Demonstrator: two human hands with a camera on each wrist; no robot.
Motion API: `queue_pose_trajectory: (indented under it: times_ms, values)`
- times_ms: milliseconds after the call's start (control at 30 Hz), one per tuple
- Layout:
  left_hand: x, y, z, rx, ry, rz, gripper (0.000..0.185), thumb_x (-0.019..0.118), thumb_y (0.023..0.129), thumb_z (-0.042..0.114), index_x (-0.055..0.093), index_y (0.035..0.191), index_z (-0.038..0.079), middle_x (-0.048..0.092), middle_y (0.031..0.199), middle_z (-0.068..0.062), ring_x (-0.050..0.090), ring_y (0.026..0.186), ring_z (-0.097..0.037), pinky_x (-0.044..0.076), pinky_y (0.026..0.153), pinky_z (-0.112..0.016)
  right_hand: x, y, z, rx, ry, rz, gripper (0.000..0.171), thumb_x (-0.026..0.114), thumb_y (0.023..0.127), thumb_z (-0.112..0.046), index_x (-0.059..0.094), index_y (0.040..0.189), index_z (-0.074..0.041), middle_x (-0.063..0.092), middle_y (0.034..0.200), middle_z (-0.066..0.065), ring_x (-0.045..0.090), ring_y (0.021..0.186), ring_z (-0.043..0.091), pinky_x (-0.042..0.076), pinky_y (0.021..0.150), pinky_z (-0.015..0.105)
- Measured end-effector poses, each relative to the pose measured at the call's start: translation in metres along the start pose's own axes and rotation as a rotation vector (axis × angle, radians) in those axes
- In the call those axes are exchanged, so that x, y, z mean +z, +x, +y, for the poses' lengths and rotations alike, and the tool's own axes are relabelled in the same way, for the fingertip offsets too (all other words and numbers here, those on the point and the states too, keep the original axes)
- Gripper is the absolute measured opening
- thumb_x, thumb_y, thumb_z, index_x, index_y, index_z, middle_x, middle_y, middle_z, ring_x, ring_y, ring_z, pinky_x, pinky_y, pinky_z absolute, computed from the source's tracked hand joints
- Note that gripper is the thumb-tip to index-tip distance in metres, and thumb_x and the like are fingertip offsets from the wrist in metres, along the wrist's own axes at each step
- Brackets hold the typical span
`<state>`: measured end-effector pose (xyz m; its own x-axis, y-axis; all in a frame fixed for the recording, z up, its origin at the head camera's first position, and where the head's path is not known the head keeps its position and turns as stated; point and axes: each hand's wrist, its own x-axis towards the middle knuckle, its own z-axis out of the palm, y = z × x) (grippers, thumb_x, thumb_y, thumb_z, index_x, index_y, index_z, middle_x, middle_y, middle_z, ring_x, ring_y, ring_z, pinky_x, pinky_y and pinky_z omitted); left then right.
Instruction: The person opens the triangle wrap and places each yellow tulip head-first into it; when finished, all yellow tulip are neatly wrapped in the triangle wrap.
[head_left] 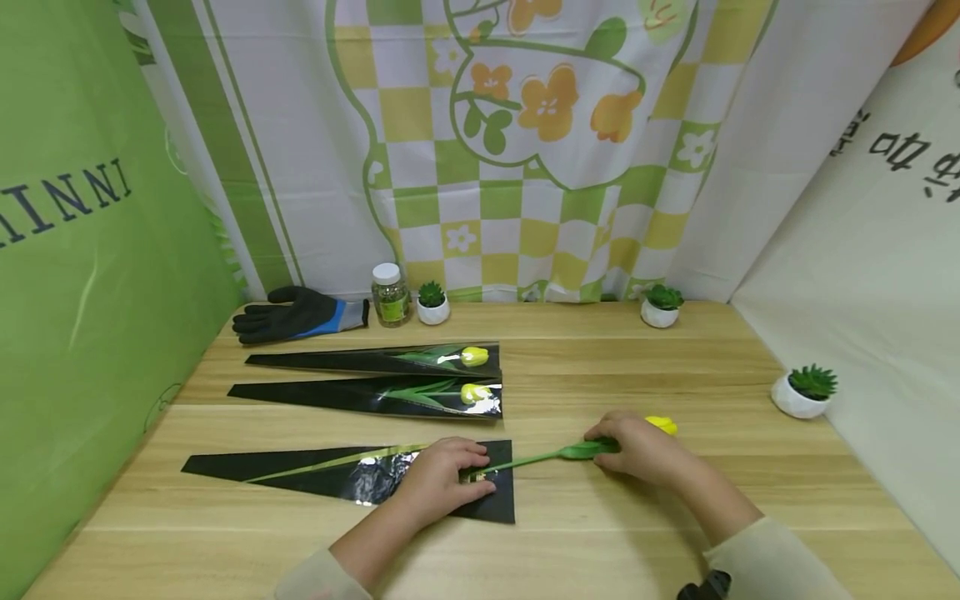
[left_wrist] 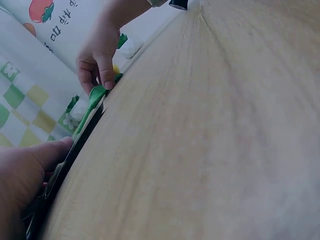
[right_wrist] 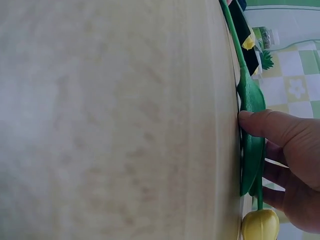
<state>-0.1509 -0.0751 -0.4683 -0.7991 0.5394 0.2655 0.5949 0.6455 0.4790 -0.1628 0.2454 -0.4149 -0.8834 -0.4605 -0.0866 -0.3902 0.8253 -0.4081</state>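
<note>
A yellow tulip (head_left: 662, 425) with a long green stem (head_left: 525, 460) lies on the wooden table (head_left: 600, 533). My right hand (head_left: 637, 448) grips it by the leaf just below the bloom. In the right wrist view the thumb (right_wrist: 265, 125) presses the leaf (right_wrist: 250, 100), and the bloom (right_wrist: 260, 225) sits under the palm. The stem's lower end runs into a black cone-shaped sleeve (head_left: 330, 475) lying flat. My left hand (head_left: 442, 482) pinches that sleeve at its wide mouth. The left wrist view shows the sleeve's edge (left_wrist: 65, 165), the leaf (left_wrist: 95, 97) and my right hand (left_wrist: 97, 55).
Two more black sleeves (head_left: 375, 360) (head_left: 375, 397), each with a yellow tulip inside, lie farther back. A black and blue glove (head_left: 296, 314), a small jar (head_left: 390, 294) and three potted succulents (head_left: 432, 302) (head_left: 660, 306) (head_left: 804, 392) stand along the back and right edges. Cloth backdrops enclose the table.
</note>
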Motion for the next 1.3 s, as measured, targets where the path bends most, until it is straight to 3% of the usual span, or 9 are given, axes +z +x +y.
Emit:
queue_pose_trajectory:
  times_ms: [200,433,733,1033,1300]
  values:
    - [0.000,0.000,0.001,0.001,0.020,-0.006,0.031,0.074,0.087,0.034,0.076,0.109,0.012,0.072,0.119,-0.001,0.064,0.116,-0.020,0.051,0.102,-0.039,0.003,-0.002,0.002,-0.026,-0.006,0.030,0.027,0.074,0.086,-0.015,0.072,0.111,-0.007,0.067,0.102,0.001,0.062,0.098,0.020,0.055,0.086,0.040]
    - [0.001,0.000,0.002,-0.007,0.023,0.073,0.025,0.074,0.087,0.031,0.077,0.105,0.014,0.074,0.112,0.000,0.067,0.110,-0.018,0.053,0.098,-0.037,0.004,-0.004,-0.001,-0.036,-0.006,0.047,0.025,0.074,0.086,-0.016,0.072,0.110,-0.008,0.068,0.103,0.001,0.063,0.099,0.022,0.055,0.088,0.043]
    - [0.000,0.001,0.005,-0.019,-0.005,0.108,0.025,0.073,0.088,0.032,0.077,0.106,0.015,0.074,0.111,-0.001,0.068,0.108,-0.017,0.054,0.097,-0.037,0.013,0.001,-0.016,-0.157,-0.014,0.112,0.023,0.075,0.085,-0.016,0.073,0.107,-0.009,0.068,0.097,-0.003,0.062,0.091,0.014,0.055,0.082,0.034]
    - [0.001,0.003,0.003,0.000,0.007,0.139,0.025,0.075,0.086,0.031,0.077,0.103,0.014,0.075,0.110,-0.001,0.069,0.107,-0.017,0.055,0.095,-0.038,0.029,0.012,-0.041,-0.137,0.049,0.120,0.022,0.076,0.084,-0.016,0.074,0.105,-0.010,0.067,0.096,-0.005,0.061,0.089,0.010,0.055,0.081,0.031]
    - [0.000,0.003,0.004,-0.007,0.003,0.129,0.024,0.074,0.087,0.032,0.077,0.103,0.015,0.075,0.111,-0.001,0.068,0.108,-0.017,0.054,0.096,-0.038,0.040,0.019,-0.055,-0.146,0.005,0.144,0.023,0.077,0.082,-0.017,0.074,0.105,-0.010,0.067,0.095,-0.004,0.061,0.089,0.012,0.055,0.082,0.034]
